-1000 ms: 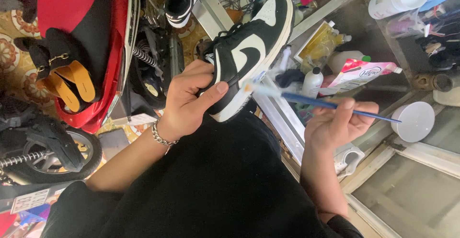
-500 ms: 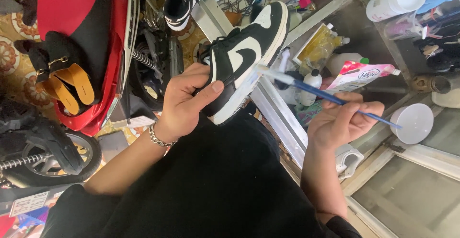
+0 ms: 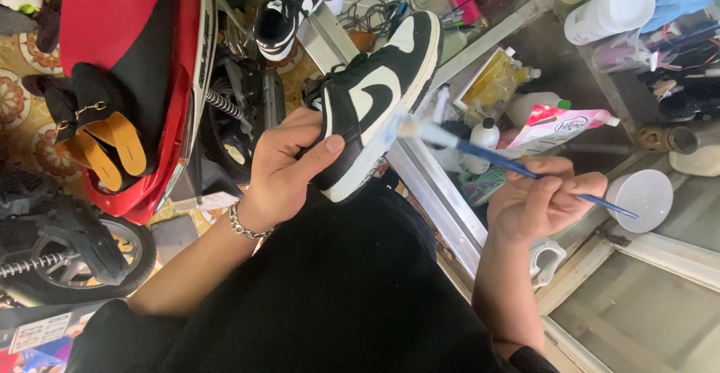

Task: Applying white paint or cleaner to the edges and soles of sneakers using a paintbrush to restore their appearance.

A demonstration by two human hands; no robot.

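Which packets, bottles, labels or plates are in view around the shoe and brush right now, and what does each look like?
Pouch: flat, pink and white, right of the brush.
Small bottle: white, dark cap, beside the pouch.
Yellow packet: flat, clear-wrapped, above the bottle.
Plate: white rectangle, bottom left by the wheel.

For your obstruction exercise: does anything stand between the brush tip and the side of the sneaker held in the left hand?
Nothing visible does. The brush in the right hand has its blurred tip at the sneaker, gripped by the left hand.
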